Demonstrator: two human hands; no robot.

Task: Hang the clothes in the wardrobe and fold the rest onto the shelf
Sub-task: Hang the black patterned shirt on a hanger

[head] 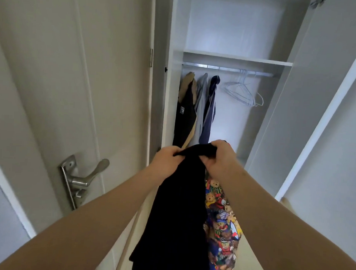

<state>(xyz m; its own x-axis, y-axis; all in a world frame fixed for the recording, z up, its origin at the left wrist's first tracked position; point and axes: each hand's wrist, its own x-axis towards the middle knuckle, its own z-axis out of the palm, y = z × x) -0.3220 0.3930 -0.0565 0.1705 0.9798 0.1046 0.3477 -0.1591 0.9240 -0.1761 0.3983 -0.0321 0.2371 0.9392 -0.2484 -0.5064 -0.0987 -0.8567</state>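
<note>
A black garment [176, 215] hangs down in front of me, held by its top edge. My left hand [168, 157] grips the edge on the left, my right hand [220, 156] grips it on the right. Behind it hangs a colourful teddy-bear print cloth [220, 227], partly hidden. Ahead is the open white wardrobe with a metal rail [226, 69]. Three garments hang at the rail's left: a tan and black one [185, 111], a grey one [201, 99], a navy one [211, 103]. Several empty wire hangers [243, 91] hang to the right. A white shelf [238, 58] sits above the rail.
A beige room door [73, 90] with a metal lever handle [84, 178] stands on the left, close to my left arm. The wardrobe's open white door [307, 99] stands on the right. Pale floor shows below.
</note>
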